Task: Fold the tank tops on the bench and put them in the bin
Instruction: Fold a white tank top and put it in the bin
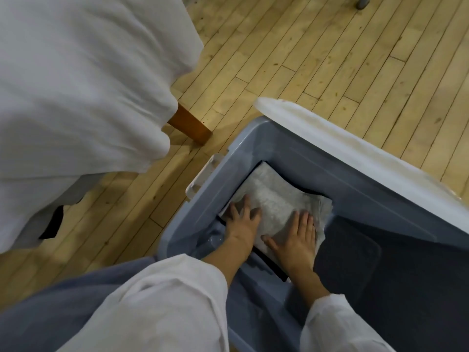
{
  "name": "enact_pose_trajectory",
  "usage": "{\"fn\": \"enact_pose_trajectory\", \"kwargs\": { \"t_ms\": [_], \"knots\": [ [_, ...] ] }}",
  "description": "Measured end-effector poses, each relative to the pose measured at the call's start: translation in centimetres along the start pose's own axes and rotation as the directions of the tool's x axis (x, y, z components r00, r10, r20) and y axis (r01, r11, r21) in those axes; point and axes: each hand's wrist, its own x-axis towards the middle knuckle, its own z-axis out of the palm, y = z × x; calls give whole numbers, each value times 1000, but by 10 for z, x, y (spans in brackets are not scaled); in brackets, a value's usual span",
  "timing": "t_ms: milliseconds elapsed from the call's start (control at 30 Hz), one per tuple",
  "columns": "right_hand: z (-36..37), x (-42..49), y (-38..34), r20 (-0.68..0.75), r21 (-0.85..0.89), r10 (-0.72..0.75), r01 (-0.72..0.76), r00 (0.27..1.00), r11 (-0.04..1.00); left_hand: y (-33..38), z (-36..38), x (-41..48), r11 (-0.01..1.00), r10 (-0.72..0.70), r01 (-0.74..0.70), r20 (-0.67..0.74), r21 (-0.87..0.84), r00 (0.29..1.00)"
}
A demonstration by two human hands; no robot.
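**Both grips flat on folded tank top inside bin**

Plank wood floor (330, 47) fills most of the view. The bench (190, 125) is at left under a white sheet (76, 72) that hangs past its edge, so only one wooden leg shows.

A blue-grey bin (291, 148) stands on the floor right of the bench, apart from it, with its top open. A white lid (355, 153) lies along the bin's far rim.

Loose blue-grey fabric (63, 301) and a white left sleeve (165, 301) cover the bin's near left corner.

Inside the bin, a dark folded cloth (380, 275) takes the right part. The light grey tank top (274, 196) lies folded in the left part, on a dark layer whose edge shows around it.

- Left grip (244, 224): palm down on the tank top's near left edge, fingers spread — pinching nothing.
- Right grip (298, 240): flat on the near right part, fingers straight, thumb out.

A white latch (203, 176) sits on the bin's left end.
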Motion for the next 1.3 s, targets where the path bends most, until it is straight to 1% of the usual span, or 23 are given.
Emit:
{"fn": "enact_pose_trajectory", "kwargs": {
  "t_ms": [33,100,167,233,300,367,433,500,567,633,733,767,833,867,900,967,1033,1133,1200,1300],
  "knots": [
    [1,1,3,-15,-18,5,-5,1000,1000,-1,-2,1,1000,12,-12,18,-18,1000],
    [0,2,2,39,-49,27,-25,999,998,-9,-7,2,996,58,-54,47,-76,997],
    [-8,4,-6,92,-58,62,-57,994,997,-22,-10,1,980,136,-123,78,-156,988],
    [-19,4,-20,105,-42,62,-58,993,997,-35,-18,-7,960,181,-160,72,-230,981],
    [-30,-2,-39,108,3,31,-32,994,999,-43,-29,-22,932,185,-155,61,-329,981],
    [-40,-12,-63,96,146,-1,-13,995,989,-53,-44,-44,880,178,-145,29,-453,984],
    [-53,-28,-89,64,341,-32,8,997,940,-64,-55,-66,830,135,-140,-49,-540,990],
    [-69,-49,-115,31,474,-65,42,997,879,-75,-66,-91,795,55,-127,-138,-594,989],
    [-85,-67,-142,8,505,-106,88,994,859,-83,-80,-117,736,-24,-148,-244,-661,969],
    [-102,-87,-167,-45,486,-170,170,984,857,-92,-96,-150,663,-84,-192,-327,-724,941],
    [-134,-121,-202,-120,524,-214,245,969,815,-108,-111,-198,532,-152,-273,-408,-801,900],
    [-141,-132,-210,-140,525,-241,278,960,804,-114,-114,-212,494,-168,-289,-417,-820,893],
    [-159,-157,-229,-191,507,-313,366,930,780,-131,-121,-247,468,-183,-334,-460,-818,869],
    [-168,-171,-242,-210,494,-347,406,914,769,-143,-127,-266,481,-187,-355,-490,-802,852],
    [-173,-176,-246,-211,488,-360,417,909,767,-146,-131,-275,499,-178,-358,-497,-789,849],
    [-188,-202,-272,-246,474,-395,465,885,748,-168,-139,-311,511,-205,-395,-555,-763,806],
    [-200,-223,-294,-281,468,-419,505,863,725,-184,-143,-336,472,-256,-439,-596,-764,761],
    [-209,-250,-325,-301,482,-456,546,838,685,-205,-146,-374,453,-347,-462,-628,-763,697],
    [-213,-266,-346,-298,445,-502,584,812,679,-224,-145,-394,437,-391,-473,-635,-765,666],
    [-217,-279,-376,-270,397,-553,614,788,682,-253,-141,-412,406,-414,-465,-612,-786,673]
  ]
}}
